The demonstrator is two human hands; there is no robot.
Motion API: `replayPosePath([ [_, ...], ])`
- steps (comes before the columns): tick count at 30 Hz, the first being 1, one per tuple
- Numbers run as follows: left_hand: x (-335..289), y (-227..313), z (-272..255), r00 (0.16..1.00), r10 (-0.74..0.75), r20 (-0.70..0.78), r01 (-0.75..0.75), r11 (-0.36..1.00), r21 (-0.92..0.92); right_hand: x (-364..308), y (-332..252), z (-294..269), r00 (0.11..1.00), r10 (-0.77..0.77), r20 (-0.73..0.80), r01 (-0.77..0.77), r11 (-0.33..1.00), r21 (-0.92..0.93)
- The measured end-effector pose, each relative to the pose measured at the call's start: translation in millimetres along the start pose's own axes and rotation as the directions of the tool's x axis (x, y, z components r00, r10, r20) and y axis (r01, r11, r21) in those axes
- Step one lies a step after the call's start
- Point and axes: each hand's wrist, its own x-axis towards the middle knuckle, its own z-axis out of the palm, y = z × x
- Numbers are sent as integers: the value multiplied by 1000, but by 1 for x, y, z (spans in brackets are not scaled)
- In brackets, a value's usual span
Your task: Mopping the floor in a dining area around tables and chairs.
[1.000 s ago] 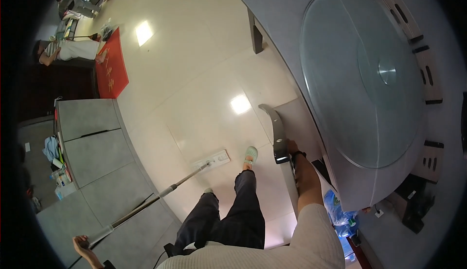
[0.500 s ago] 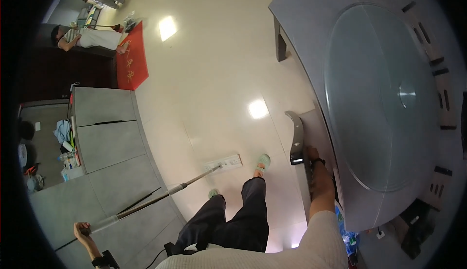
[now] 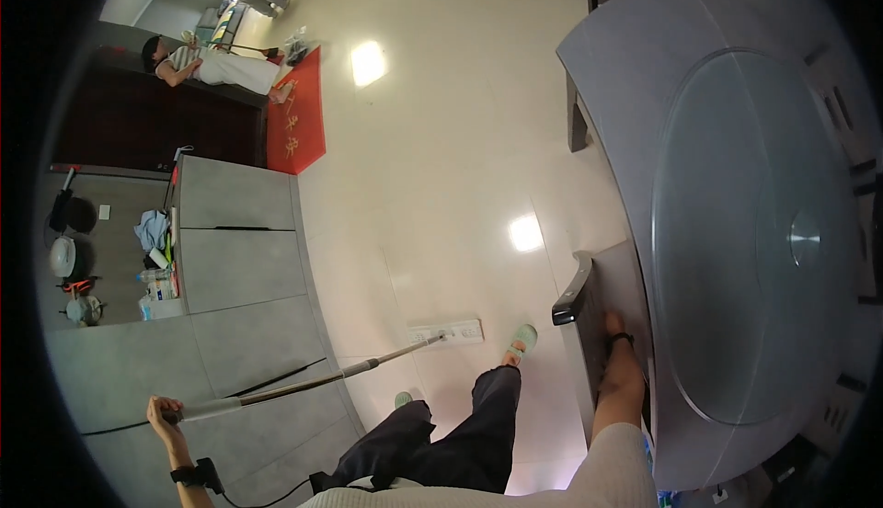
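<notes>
My left hand (image 3: 166, 410) is closed round the clear grip end of a long metal telescopic mop pole at the lower left. The flat mop (image 3: 425, 334) has a narrow white head resting on the floor in front of my feet. On the right, my right hand (image 3: 613, 326) is at a grey chair (image 3: 581, 361) beside the table, between its backrest and the table edge. It appears to grip the chair, though its fingers are partly hidden.
A grey table (image 3: 614, 67) with a round glass turntable (image 3: 736, 232) fills the right side. Grey cabinets (image 3: 241, 264) line the left. A red mat (image 3: 299, 113) lies farther off, with a person (image 3: 225, 65) near it. Two more people are at the far upper left.
The whole view has shifted, so the scene sits lower and farther right. My left hand keeps hold of the mop pole, and my right hand stays at the chair.
</notes>
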Motion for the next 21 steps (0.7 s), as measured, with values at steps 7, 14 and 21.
replayPosePath([
  [7, 3, 0, 15, 999, -19, -26, 19, 1000, 3, 12, 8, -13, 990, 125, 69, -119, 990, -81],
  [14, 7, -4, 12, 998, 37, -57, -40, 998, -47, -109, -57, -56, 955, -223, -194, 188, 964, -186],
  [21, 7, -4, 12, 996, 59, -72, -68, 989, -130, -224, -53, -84, 955, 261, 139, -288, 712, 641],
])
